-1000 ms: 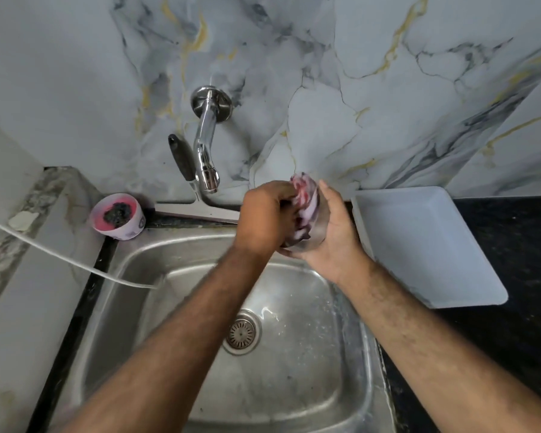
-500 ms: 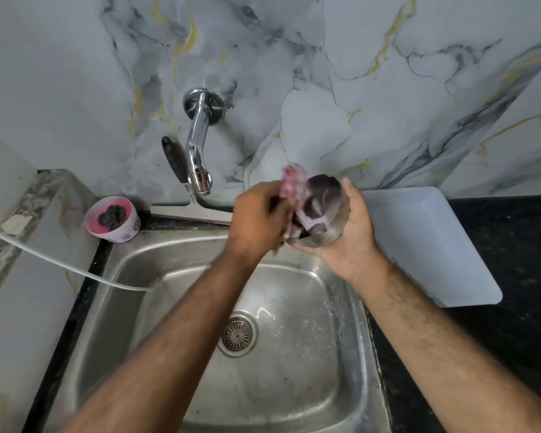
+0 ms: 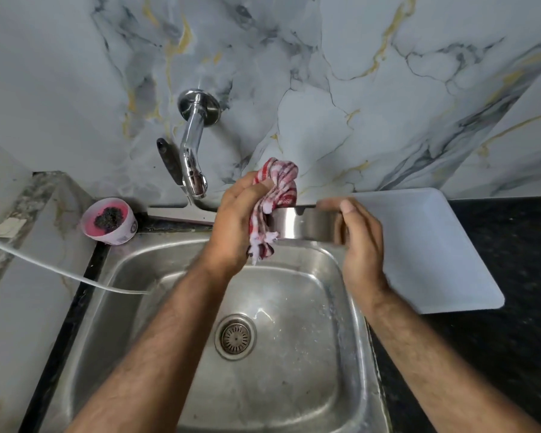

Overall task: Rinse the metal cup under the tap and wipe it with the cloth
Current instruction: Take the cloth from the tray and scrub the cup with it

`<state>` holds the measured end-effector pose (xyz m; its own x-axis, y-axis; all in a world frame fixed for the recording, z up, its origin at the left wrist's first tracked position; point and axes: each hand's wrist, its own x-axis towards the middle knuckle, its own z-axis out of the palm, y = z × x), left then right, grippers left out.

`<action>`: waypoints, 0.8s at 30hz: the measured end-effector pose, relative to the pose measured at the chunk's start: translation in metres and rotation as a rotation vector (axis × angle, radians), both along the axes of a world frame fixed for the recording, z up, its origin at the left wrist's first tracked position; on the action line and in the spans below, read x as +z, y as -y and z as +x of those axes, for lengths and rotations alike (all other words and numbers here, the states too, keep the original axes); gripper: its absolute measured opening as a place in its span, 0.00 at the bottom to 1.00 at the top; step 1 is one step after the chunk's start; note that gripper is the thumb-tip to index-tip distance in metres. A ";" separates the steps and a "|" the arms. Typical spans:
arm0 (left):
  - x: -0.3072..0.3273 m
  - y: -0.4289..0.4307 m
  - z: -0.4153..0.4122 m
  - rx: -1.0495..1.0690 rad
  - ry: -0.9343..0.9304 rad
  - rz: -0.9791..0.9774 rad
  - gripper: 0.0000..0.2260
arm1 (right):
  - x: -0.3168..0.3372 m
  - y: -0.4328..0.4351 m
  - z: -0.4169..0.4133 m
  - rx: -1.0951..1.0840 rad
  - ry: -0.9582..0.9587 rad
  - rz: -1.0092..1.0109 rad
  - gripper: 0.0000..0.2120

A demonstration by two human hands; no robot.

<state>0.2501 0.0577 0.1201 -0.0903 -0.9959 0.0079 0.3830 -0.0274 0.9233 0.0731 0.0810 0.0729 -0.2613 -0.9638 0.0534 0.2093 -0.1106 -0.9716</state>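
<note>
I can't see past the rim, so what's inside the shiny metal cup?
The shiny metal cup, held by the right hand, is seen side-on. The red-and-white checked cloth, gripped by the left hand, goes over its rim. The cup's wall hides its interior.

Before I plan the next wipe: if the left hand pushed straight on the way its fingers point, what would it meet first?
The cloth it grips, then the metal cup held by the right hand.

Steel cup held sideways, checked cloth against it
</note>
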 end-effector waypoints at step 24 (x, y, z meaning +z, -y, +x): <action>-0.052 -0.050 -0.034 0.108 1.090 -0.659 0.13 | 0.021 0.012 0.032 0.033 0.381 0.655 0.17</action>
